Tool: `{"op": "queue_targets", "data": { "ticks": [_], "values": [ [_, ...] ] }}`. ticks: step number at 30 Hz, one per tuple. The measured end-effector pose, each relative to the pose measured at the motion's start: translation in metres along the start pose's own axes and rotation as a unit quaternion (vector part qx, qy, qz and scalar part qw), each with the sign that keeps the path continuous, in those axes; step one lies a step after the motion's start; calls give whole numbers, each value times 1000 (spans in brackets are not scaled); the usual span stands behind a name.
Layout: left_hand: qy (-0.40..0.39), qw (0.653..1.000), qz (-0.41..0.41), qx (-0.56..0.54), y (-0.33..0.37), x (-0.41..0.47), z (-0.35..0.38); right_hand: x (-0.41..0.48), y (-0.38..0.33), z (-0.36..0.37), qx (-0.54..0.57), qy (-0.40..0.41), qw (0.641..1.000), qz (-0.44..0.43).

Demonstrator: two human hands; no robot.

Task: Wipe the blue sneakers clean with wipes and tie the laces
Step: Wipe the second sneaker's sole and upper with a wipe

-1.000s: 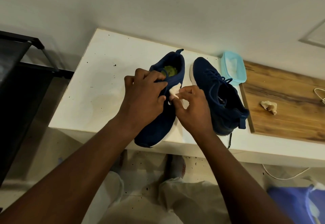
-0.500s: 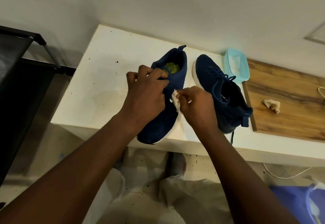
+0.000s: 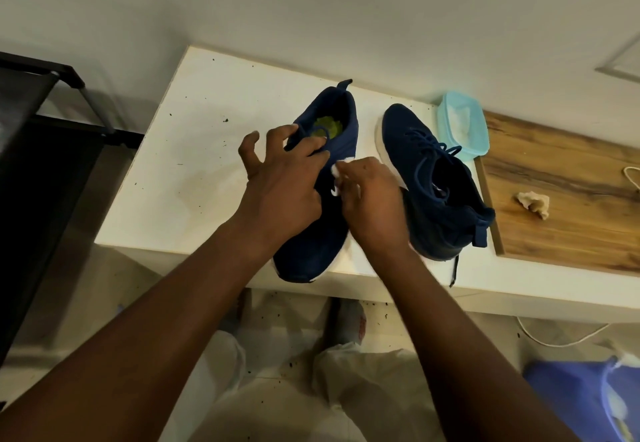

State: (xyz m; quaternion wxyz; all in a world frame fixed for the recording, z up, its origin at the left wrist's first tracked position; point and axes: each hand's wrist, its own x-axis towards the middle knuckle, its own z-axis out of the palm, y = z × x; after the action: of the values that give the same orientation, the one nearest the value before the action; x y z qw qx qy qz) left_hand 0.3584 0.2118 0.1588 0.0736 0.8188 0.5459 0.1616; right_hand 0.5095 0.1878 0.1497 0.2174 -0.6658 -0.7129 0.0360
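Vs half a second ago: left grip [image 3: 284, 178] has gone from bunched on the lace area to fingers splayed wide. The right grip [image 3: 374, 199] stays pinched on the wipe [image 3: 335, 169]. Shoes, tub and used wad have not moved.

Left grip: wide, fingers bent and spread. The forefingers rest on the laces by the collar of the near sneaker [image 3: 311, 244] and the outer fingers are lifted clear. Can't tell if a lace is hooked.

Right grip: narrow, fingertips pinching the small white wipe, pressed to that sneaker's right side, mid-length.

Near sneaker lies on the white desk [image 3: 173, 181], heel away and toe poking past the front edge. A green insole [image 3: 329, 126] shows inside. Second sneaker [image 3: 426, 164] is just beside it on the right, toe away, with a lace end hanging off the desk edge.

Light-blue tub [image 3: 462, 126] sits at the back of the desk, just beside the second sneaker's toe, with something white inside. Crumpled used wipe [image 3: 533, 202] lies loose on the wooden board [image 3: 571, 164], right of the shoes.
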Motion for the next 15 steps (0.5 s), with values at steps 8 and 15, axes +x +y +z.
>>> {"op": "queue_targets", "data": {
  "ticks": [8,15],
  "values": [
    [-6,1000,6,2,-2,-1,-1,3,11,-3,-102,-40,993,-36],
    [1,999,-5,-35,-4,-1,-1,-12,-7,-9,-62,-76,994,-44]
  ]
}}
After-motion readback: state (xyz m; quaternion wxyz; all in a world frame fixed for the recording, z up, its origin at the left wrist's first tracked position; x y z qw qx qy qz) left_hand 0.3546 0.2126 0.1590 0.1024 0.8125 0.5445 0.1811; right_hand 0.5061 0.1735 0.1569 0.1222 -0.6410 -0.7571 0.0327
